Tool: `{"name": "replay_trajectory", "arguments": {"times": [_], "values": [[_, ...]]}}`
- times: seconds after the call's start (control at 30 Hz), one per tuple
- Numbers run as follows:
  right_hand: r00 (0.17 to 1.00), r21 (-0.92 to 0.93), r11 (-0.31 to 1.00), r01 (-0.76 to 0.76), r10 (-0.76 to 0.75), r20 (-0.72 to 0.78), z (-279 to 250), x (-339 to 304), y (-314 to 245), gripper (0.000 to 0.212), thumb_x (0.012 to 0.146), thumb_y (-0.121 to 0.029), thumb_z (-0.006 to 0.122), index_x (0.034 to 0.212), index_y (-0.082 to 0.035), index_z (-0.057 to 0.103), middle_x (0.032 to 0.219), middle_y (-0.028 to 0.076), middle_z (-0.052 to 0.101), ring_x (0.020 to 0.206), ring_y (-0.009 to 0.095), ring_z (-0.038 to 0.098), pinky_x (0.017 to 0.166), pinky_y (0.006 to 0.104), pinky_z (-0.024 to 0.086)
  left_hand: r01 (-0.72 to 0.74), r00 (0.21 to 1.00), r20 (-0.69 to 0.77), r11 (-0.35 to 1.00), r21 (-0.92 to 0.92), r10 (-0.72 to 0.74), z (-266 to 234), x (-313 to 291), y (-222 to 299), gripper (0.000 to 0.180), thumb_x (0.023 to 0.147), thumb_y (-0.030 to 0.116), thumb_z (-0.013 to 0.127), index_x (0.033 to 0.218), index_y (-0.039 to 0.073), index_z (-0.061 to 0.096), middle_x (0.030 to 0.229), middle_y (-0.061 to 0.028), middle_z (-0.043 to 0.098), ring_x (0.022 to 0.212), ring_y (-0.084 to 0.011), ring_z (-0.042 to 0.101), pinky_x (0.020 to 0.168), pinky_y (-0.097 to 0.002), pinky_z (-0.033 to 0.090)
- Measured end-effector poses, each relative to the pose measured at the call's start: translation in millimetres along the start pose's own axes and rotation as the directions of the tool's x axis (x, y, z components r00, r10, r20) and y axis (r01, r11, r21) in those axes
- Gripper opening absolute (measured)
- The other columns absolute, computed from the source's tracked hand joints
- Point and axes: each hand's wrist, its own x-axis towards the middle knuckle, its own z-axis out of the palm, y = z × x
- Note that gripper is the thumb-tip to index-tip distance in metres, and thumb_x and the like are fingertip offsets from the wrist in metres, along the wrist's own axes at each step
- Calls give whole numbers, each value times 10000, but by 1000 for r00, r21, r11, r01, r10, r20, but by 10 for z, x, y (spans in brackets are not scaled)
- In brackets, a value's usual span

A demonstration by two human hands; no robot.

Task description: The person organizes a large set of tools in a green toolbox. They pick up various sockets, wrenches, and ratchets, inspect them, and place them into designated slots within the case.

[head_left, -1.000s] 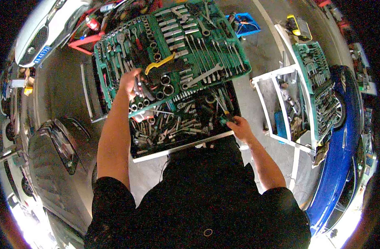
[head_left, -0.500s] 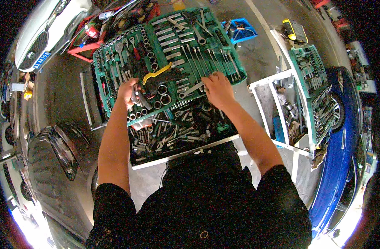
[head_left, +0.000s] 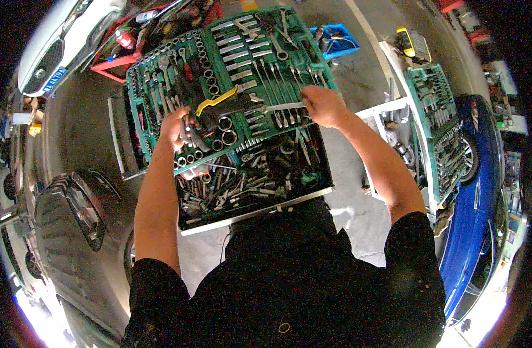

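Note:
My right hand [head_left: 324, 106] is closed round one end of a silver wrench [head_left: 286, 107], held above the right half of the green tool case [head_left: 155, 139]. The wrench's other end points left, over the row of long wrenches [head_left: 267, 76]. My left hand [head_left: 176, 126] is closed at the case's near left part, among metal tool handles; what its fingers grip cannot be made out. Sockets [head_left: 225, 123] sit in the case to the right of that hand. A yellow-handled tool [head_left: 218, 100] lies across the middle of the case.
Below the case is an open drawer [head_left: 260, 211] full of loose tools. A blue crate [head_left: 335, 42] stands beyond on the floor. To the right are a white frame [head_left: 388, 107], a second green tool case [head_left: 437, 116] and a blue car [head_left: 466, 232]. A dark car [head_left: 68, 226] is at left.
My right hand has moved right and slightly up with the wrench, which now lies more level. The left hand has stayed nearly in place.

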Motion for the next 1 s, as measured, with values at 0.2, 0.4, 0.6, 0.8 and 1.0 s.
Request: {"name": "replay_trajectory", "arguments": {"times": [0.2,0.4,0.6,0.8,1.0], "values": [[769,774,443,-452,634,86,293,-652,280,329,935,-369,522,863,-54,584,675,60,563,557,181,535,514,352,432,-19,998,55,998,-59,22,60,-41,-8,211,837,284,635,848,78,592,647,-43,580,540,-210,610,403,-312,393],[693,836,-199,-511,480,538,852,-979,-190,487,936,-491,495,692,-75,565,507,19,477,356,128,399,348,288,293,-15,999,47,996,-93,19,16,-49,-21,224,849,278,653,975,99,609,674,-52,572,521,-218,605,400,-329,395],[584,782,-117,-613,600,547,766,-439,-245,466,922,-462,538,718,-43,556,521,40,462,349,141,382,331,303,263,-14,1000,-23,999,-32,13,128,-77,28,203,835,264,648,922,89,594,676,-54,579,566,-225,610,463,-358,401],[583,775,-98,-624,601,546,727,-478,-120,419,926,-383,570,727,-14,565,488,40,426,356,131,378,347,298,238,-28,999,-28,979,-202,22,1,-173,-142,235,825,264,628,890,46,568,673,-72,588,594,-224,642,430,-341,433],[881,907,320,-273,461,103,1068,-651,120,267,909,-243,611,751,-27,602,537,2,455,433,86,391,403,249,274,-67,990,64,831,-553,122,195,-1262,-648,160,861,207,539,804,60,507,699,-111,580,609,-247,603,491,-342,512]]}}
